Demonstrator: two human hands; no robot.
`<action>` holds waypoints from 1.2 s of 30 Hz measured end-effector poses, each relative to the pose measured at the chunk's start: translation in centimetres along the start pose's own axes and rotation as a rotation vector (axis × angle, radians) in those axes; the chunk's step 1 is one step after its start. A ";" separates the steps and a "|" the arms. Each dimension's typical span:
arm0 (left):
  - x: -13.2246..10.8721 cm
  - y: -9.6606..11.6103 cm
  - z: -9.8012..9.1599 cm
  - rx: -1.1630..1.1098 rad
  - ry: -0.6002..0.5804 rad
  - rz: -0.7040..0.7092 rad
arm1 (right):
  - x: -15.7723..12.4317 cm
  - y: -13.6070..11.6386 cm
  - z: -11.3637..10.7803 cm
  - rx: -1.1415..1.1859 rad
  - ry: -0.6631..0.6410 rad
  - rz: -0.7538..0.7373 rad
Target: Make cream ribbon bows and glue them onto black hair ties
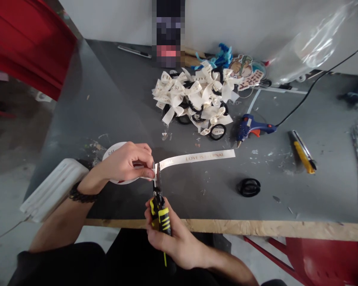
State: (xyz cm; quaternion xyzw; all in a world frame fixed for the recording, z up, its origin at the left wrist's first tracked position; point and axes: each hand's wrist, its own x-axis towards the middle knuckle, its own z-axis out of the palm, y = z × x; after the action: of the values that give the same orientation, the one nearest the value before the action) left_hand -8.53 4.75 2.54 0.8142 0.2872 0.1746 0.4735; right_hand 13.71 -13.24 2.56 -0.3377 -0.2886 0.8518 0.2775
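Note:
My left hand (pixel 127 161) pinches a cream ribbon (pixel 197 157) printed with gold letters, just where it leaves its spool (pixel 113 151). The hand lies over most of the spool. The ribbon runs flat to the right across the grey table (pixel 113 99). My right hand (pixel 167 234) is closed round the yellow-and-black handles of a pair of scissors (pixel 158 198). The blades point away from me and meet the ribbon right beside my left fingertips.
A heap of cream ribbon bows on black hair ties (pixel 193 99) lies behind the ribbon. A blue glue gun (pixel 253 128) with its cord, a yellow utility knife (pixel 302 152) and loose black hair ties (pixel 250 186) lie to the right. White strips (pixel 52 188) sit at the left edge.

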 end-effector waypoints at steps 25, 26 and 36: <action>0.3 0.1 -0.6 -0.097 -0.115 0.037 | -0.1 -0.4 0.3 0.080 -0.057 0.014; 0.3 0.1 -0.5 -0.094 -0.117 0.037 | -0.1 -0.3 0.4 0.096 -0.060 0.005; 0.4 0.0 -0.6 -0.096 -0.199 0.070 | 0.0 0.3 0.6 0.147 -0.070 0.022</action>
State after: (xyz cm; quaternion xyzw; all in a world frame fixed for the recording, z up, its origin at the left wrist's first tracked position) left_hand -8.54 5.45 2.84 0.8135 0.2013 0.1227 0.5316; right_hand 13.20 -13.64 2.73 -0.2895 -0.2309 0.8852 0.2818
